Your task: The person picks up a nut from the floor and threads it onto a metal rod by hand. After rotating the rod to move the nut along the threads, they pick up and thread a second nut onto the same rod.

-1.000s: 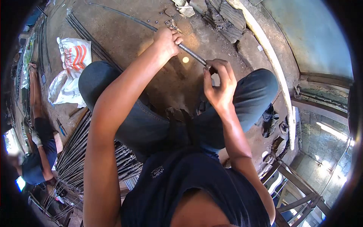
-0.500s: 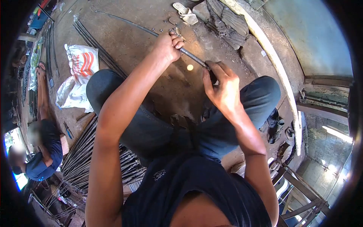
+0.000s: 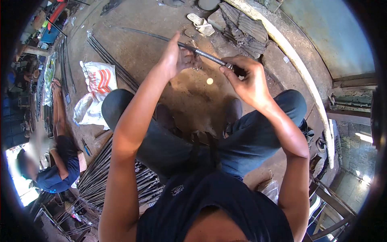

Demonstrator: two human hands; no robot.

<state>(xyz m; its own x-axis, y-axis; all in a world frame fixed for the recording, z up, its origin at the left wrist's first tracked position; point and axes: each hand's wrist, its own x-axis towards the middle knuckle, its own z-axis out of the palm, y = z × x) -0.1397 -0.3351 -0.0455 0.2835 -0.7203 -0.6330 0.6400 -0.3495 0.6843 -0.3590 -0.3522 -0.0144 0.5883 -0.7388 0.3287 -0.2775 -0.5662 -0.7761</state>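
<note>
A long dark rod (image 3: 153,35) runs from the upper left to my right hand, with a ridged, threaded-looking section (image 3: 209,57) near its right end. My right hand (image 3: 248,76) pinches that end between thumb and fingers, where a small metal piece shows. Against the rod, left of the ridged part, my left hand (image 3: 177,59) is open, its fingers spread and thumb raised. Several small metal bits lie on the ground just below the left hand.
A white sack (image 3: 98,82) with red marks lies left of my knee. Thin rods (image 3: 100,165) are bundled at lower left, near pliers (image 3: 86,147). Another person (image 3: 60,165) sits at far left. Sandals (image 3: 200,24), stones and a long pale pole (image 3: 296,60) are beyond and right.
My left hand has loosened from around the rod and its fingers have spread. My right hand still holds the rod's end. The rod lies at a flatter angle, and the whole view has shifted slightly.
</note>
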